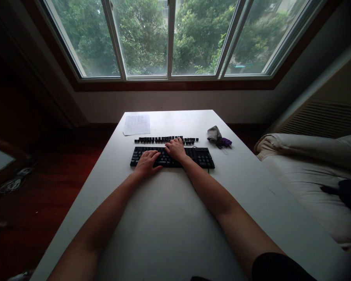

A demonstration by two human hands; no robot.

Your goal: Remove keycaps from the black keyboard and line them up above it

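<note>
A black keyboard (203, 157) lies on the white table (166, 218) in front of me. My left hand (147, 162) rests on its left part, palm down, with fingers stretched over the keys and the thumb apart. Reaching across the middle of the keyboard, my right hand (176, 149) has its fingers apart, and its fingertips come up to the row behind. That row is made of loose black keycaps (156, 140), lined up just beyond the keyboard's far edge. The right hand covers some of the keys and part of the row. I see nothing held in either hand.
A printed paper sheet (137, 125) lies at the table's far left corner. To the right are a grey cloth (214, 134) and a small purple item (226, 142). A pale cushioned seat (298, 175) stands right of the table; cables (14, 181) lie on the floor left.
</note>
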